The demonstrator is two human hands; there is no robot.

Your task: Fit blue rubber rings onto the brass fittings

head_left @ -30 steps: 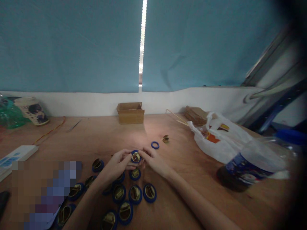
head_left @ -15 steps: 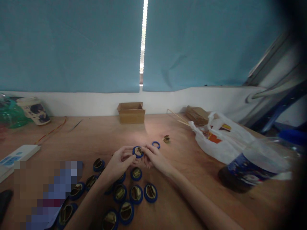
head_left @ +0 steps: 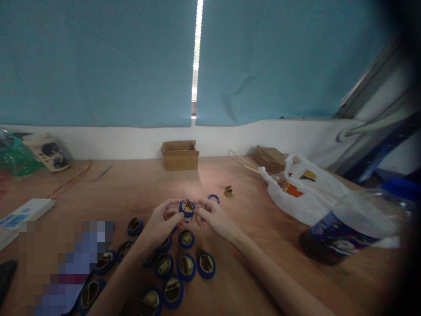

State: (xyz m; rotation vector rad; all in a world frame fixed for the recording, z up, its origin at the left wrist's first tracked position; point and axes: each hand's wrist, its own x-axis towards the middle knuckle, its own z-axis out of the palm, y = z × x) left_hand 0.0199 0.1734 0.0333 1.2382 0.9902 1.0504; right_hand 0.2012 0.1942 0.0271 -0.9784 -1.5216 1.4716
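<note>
Between the fingertips of both hands is a round gold disc with a blue rim and a bar across its face (head_left: 187,208). My left hand (head_left: 164,218) pinches its left side. My right hand (head_left: 210,216) grips the right edge, with thumb and fingers closed on it. Below the hands, several similar blue-rimmed discs (head_left: 186,267) lie on the table, some partly hidden by my left forearm. Just beyond my right hand lie a loose blue ring (head_left: 213,199) and a bare gold piece (head_left: 228,191) with a raised part.
A small open cardboard box (head_left: 180,160) stands by the wall. On the right are a white plastic bag (head_left: 296,197) and a large bottle of dark liquid (head_left: 345,232). Leftward are a paper cup (head_left: 49,152), a green bottle (head_left: 19,156) and a white power strip (head_left: 26,215).
Both hands have shifted slightly with the disc, which is a little further left and tilted differently. My right thumb has moved from over its face to its edge.
</note>
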